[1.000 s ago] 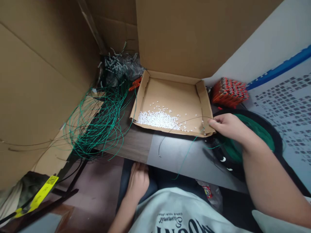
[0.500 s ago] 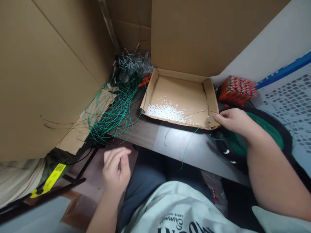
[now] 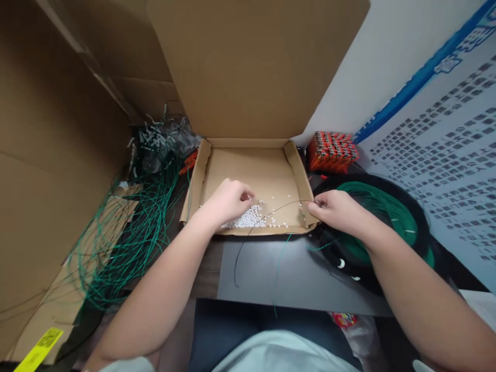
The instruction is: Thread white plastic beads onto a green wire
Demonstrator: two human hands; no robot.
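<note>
My left hand (image 3: 232,200) is in the cardboard box (image 3: 248,163), over a pile of small white beads (image 3: 248,217). Its thumb and fingertips are pinched together, and whether a bead is between them is too small to make out. My right hand (image 3: 329,206) pinches a thin dark wire (image 3: 271,213) above the box's right front corner. From there the wire arcs left across the beads and over the front wall, its end curving down above the grey table. Loose beads lie scattered to the right of the pile.
A heap of green wires (image 3: 132,237) lies left of the box, with beaded wire ends (image 3: 153,137) behind it. On the right stand a round black holder with coiled green wire (image 3: 387,206) and an orange bundle (image 3: 333,152). The raised cardboard lid (image 3: 256,67) rises behind.
My left hand has moved from beside my lap into the box, at the beads. My right hand still holds the wire near the box's right corner. The camera view has shifted.
</note>
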